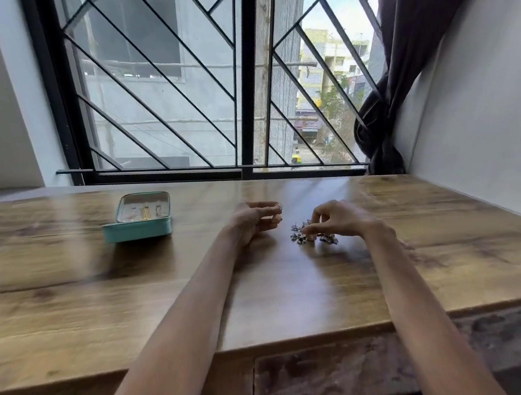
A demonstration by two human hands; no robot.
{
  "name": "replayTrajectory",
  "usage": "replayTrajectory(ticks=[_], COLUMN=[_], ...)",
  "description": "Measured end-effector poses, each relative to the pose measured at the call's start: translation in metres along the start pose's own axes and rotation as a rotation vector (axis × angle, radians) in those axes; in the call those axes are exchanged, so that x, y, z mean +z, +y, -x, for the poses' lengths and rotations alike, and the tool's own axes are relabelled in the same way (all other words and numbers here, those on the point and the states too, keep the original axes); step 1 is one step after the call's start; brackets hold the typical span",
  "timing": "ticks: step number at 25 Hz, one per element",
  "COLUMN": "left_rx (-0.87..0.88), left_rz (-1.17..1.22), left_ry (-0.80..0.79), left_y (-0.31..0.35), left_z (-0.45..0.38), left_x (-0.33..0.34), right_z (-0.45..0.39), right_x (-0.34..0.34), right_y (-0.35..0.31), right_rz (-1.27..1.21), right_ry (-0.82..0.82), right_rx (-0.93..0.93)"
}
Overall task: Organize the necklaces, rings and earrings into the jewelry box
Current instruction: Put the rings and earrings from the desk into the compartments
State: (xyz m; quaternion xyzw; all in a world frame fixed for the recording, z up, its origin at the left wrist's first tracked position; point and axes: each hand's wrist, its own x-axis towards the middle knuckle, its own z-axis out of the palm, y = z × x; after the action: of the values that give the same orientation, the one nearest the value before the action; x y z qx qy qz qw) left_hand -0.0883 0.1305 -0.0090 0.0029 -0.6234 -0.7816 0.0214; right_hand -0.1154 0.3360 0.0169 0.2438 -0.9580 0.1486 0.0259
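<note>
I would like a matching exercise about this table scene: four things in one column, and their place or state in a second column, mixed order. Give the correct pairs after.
Things:
1. jewelry box
2. left hand
3. right hand
4. pile of small jewelry

Place or state:
A. lies on the wooden table under the right hand's fingers
B. teal, lid open, left of both hands
C. fingers reach down into the pile
D. fingers curled, holding a small piece near the tips

Pairs: 1-B, 2-D, 3-C, 4-A
</note>
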Motion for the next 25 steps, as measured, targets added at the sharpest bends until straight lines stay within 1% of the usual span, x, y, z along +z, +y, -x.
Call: replayTrajectory(ticks=[2, 4, 8, 10, 13, 15, 17, 19, 21, 23, 25], left_rx=[-0.011, -0.014, -0.004, -0.002, 0.003, 0.022, 0.055, 0.080, 0.095, 0.104, 0.119], left_rz=[-0.019, -0.008, 0.025, 0.036, 0.069, 0.136, 0.218, 0.297, 0.354, 0.396, 0.408], left_ry=[-0.012, -0.027, -0.030, -0.034, -0.039, -0.031, -0.013, 0.017, 0.050, 0.076, 0.090], left_y=[0.000, 0.000, 0.001, 0.002, 0.003, 0.005, 0.009, 0.014, 0.016, 0.016, 0.016], left_z=[0.001, 0.002, 0.004, 0.005, 0.006, 0.006, 0.005, 0.002, 0.002, 0.002, 0.001], left_x=[0.001, 0.001, 0.001, 0.001, 0.002, 0.002, -0.002, -0.010, -0.022, -0.032, -0.041], right_z=[0.001, 0.001, 0.002, 0.003, 0.001, -0.004, -0.014, -0.026, -0.041, -0.055, -0.067], right_x=[0.001, 0.002, 0.002, 0.001, 0.001, 0.003, 0.005, 0.006, 0.010, 0.016, 0.022], right_y=[-0.003, -0.005, -0.004, -0.005, -0.013, -0.023, -0.038, -0.054, -0.068, -0.080, -0.090], right_rz=[-0.008, -0.015, -0.019, -0.081, -0.346, -0.589, -0.824, -1.001, -1.111, -1.174, -1.290], right_ry=[-0.022, -0.008, -0.020, 0.037, 0.191, 0.226, 0.233, 0.257, 0.260, 0.214, 0.174], right_rx=[-0.023, -0.044, -0.049, -0.054, -0.096, -0.128, -0.154, -0.141, -0.136, -0.143, -0.114])
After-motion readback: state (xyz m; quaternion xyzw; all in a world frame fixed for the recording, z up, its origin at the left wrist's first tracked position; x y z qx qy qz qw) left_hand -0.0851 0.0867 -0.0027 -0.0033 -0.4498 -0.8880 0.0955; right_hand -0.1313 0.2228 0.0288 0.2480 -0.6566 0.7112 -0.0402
